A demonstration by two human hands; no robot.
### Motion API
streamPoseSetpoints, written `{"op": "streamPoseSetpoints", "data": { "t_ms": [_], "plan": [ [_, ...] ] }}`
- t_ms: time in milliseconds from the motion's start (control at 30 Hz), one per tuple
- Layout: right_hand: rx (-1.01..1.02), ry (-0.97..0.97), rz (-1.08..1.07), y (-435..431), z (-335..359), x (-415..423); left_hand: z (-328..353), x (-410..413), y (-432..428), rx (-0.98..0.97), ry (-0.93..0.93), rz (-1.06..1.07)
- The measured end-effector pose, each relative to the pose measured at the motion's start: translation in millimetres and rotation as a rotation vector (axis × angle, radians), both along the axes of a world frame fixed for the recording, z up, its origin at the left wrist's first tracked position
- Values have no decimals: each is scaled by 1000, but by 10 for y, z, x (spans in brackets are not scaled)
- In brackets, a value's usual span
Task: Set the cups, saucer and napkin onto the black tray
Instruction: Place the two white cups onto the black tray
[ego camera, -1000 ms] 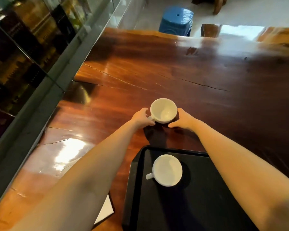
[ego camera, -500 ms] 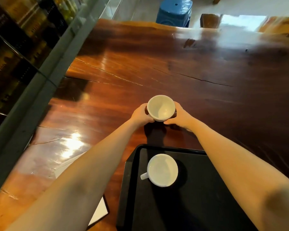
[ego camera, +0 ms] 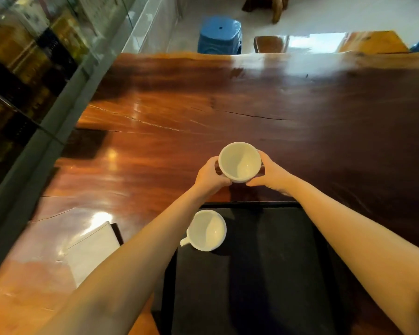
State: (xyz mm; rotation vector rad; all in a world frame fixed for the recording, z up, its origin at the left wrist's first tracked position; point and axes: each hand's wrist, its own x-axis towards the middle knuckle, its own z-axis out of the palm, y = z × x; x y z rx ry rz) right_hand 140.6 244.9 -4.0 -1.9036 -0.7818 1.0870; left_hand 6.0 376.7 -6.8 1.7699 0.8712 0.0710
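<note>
Both hands clamped on round white ceramic cup [ego camera: 240,163], left hand [ego camera: 209,176] at its 9 o'clock side, right hand [ego camera: 267,174] at its 3 o'clock; cup upright, seemingly lifted just off the glossy reddish-brown wooden counter [ego camera: 179,112], beyond the 12 o'clock edge of the flat black rectangular tray [ego camera: 264,274]. A second white handled cup [ego camera: 207,230] sits at the tray's 11 o'clock corner. White folded napkin [ego camera: 92,252] lies on the counter at the tray's 9 o'clock. Saucer not visible. Best to keep the cup level, clear the tray rim, and set it at the seated cup's 3 o'clock without clinking
</note>
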Motion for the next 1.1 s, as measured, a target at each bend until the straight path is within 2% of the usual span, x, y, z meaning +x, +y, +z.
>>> {"op": "streamPoseSetpoints", "data": {
  "t_ms": [167, 300, 533, 900, 1100],
  "plan": [
    [-25, 10, -17, -588, 57, -34, 11, 13, -550, -24, 30, -42],
    [-62, 58, -36, -1024, 4, -97, -79, -29, -957, 33, 93, -87],
    [-88, 127, -37, -1550, -182, -267, -270, -157, -1475, -16, 181, -96],
    [-85, 89, -61, -1778, -369, -319, -407, -199, -1734, 28, 214, -107],
    [-126, 18, -75, -1767, -417, -320, -335, -215, -1696, 46, 272, -200]
  ]
}}
